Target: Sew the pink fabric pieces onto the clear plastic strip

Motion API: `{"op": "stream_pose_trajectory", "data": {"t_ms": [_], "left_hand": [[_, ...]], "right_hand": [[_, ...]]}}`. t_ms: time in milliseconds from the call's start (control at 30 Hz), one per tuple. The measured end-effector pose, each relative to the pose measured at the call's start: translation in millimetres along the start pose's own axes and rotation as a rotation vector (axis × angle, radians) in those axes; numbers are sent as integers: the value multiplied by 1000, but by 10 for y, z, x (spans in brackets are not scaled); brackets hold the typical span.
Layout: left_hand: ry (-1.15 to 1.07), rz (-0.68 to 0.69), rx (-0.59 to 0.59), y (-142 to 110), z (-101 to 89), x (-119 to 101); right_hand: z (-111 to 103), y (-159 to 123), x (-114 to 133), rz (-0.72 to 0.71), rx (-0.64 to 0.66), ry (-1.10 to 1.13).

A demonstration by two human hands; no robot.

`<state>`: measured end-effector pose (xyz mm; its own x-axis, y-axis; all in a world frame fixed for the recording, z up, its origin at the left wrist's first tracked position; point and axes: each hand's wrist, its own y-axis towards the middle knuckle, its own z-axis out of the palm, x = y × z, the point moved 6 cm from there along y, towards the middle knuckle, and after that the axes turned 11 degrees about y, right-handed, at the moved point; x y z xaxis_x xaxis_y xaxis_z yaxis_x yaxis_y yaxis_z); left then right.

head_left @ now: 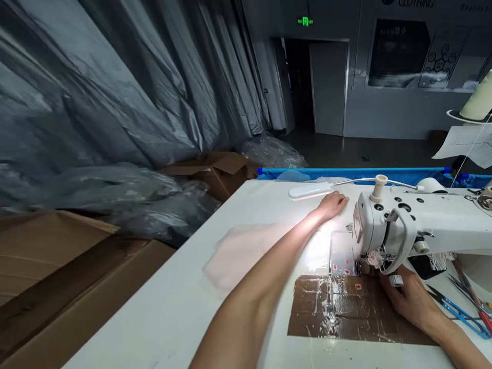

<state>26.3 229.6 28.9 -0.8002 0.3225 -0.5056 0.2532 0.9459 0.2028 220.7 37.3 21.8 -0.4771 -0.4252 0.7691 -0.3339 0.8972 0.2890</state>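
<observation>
My left hand (332, 205) reaches past the front of the white sewing machine (434, 218) and rests on the table with its fingers curled. It is nearest the white lamp (309, 191); whatever may be in its fingers is not visible. Under the machine's arm, my right hand (411, 300) lies beside the needle area, over the edge of a brown taped sheet (346, 312). Machine parts cover its fingertips. A small pale pink scrap (373, 257) shows by the presser foot. Pale pink, see-through material (242, 256) lies flat left of my forearm.
Blue-handled scissors (461, 312) and red-handled scissors (485, 320) lie at the right. A thread cone (476, 100) stands above the machine. Left of the white table (154, 312) are cardboard boxes (88, 297) and clear plastic (126, 200).
</observation>
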Motion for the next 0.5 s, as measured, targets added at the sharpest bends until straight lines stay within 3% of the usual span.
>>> {"op": "stream_pose_trajectory", "data": {"t_ms": [200,367,500], "left_hand": [[217,143,35,-90,-80,-3],[313,234,90,-531,-146,-56],[353,229,88,-932,-297,24]], "right_hand": [[4,-1,35,-37,-21,8],[16,-6,9,-36,29,-21],[-2,-35,67,-78,83,-39]]}}
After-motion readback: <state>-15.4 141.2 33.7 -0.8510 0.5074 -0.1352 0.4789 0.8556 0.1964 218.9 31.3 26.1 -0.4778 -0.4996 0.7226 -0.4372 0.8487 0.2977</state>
